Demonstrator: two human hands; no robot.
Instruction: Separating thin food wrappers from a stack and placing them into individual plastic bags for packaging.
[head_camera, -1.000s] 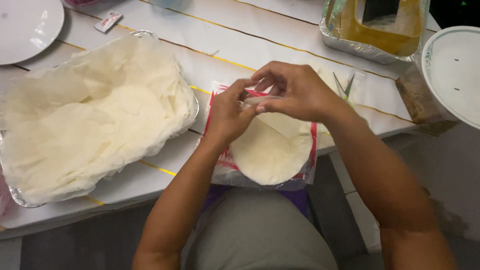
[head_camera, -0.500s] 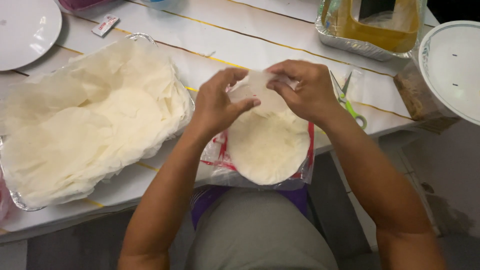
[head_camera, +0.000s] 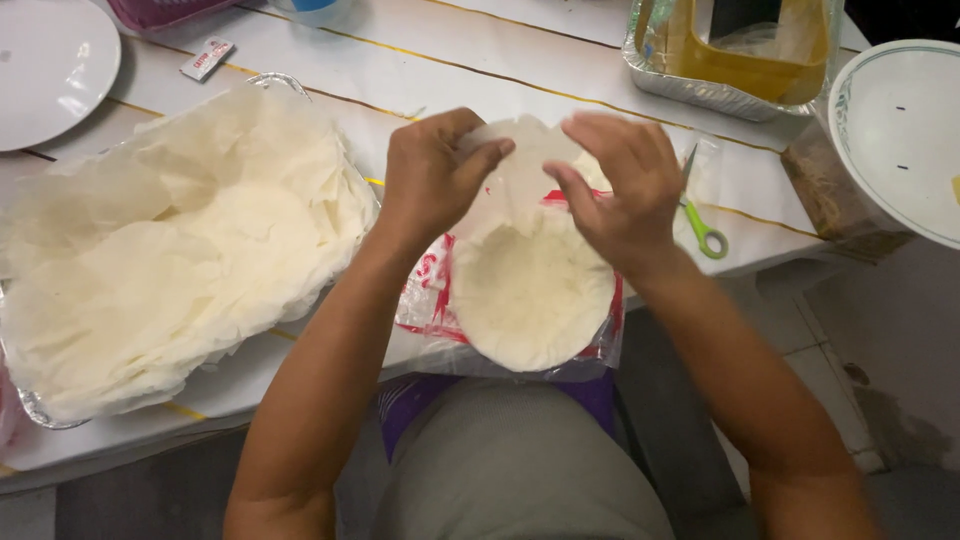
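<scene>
A thin, pale round wrapper sheet (head_camera: 520, 165) is being held up off the stack by both hands. The left hand (head_camera: 432, 175) is closed on the sheet's left edge, thumb pressed over the top of it and fingers curled behind. The right hand (head_camera: 622, 190) is pinching the sheet's right edge between thumb and fingertips, the remaining fingers being loosely spread above it. The two hands are being kept close together, with only the lifted sheet between them.

Directly below the hands, toward the person's body, a round stack of wrappers (head_camera: 530, 295) is lying in an opened clear plastic bag with red print (head_camera: 432, 290), at the near edge of the white surface (head_camera: 480, 60). Whether the lower edge of the lifted sheet is touching the stack cannot be told.

To the left of the left hand, a large foil tray (head_camera: 262, 80) is sitting on the surface, heaped with separated, crumpled wrapper sheets (head_camera: 170, 250). Beyond it, well apart to the far left, a white plate (head_camera: 50, 60) is lying, and a small red-and-white sachet (head_camera: 208, 58) is lying near it.

Just to the right of the right hand, scissors with green handles (head_camera: 705, 235) are resting on the surface. Beyond the right hand, a second foil tray (head_camera: 690, 85) holding a yellowish container is standing. Far right, a white bowl with a patterned rim (head_camera: 900, 130) is partly in view.
</scene>
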